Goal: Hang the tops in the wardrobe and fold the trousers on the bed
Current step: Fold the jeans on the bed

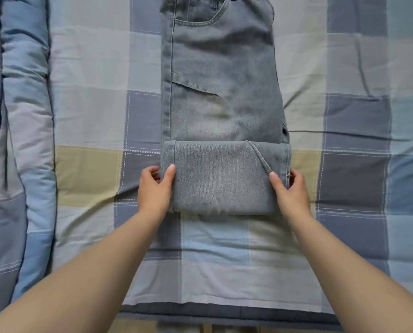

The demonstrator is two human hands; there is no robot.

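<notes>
While both grips pinch its folded end, faded grey-blue jeans (221,97), lengthwise on checked bedspread (92,116)

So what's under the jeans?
The jeans lie flat on the checked bedcover, which shows all around them. The left hand and right hand grip the folded-up leg end; what the fold covers is hidden.

Soft, even, diffuse lighting; faint shadows under jeans (222,104) fold and forearms. No glare. Slight overall softness; wide-angle bowing of checked bedsheet (92,116) lines toward edges.
</notes>
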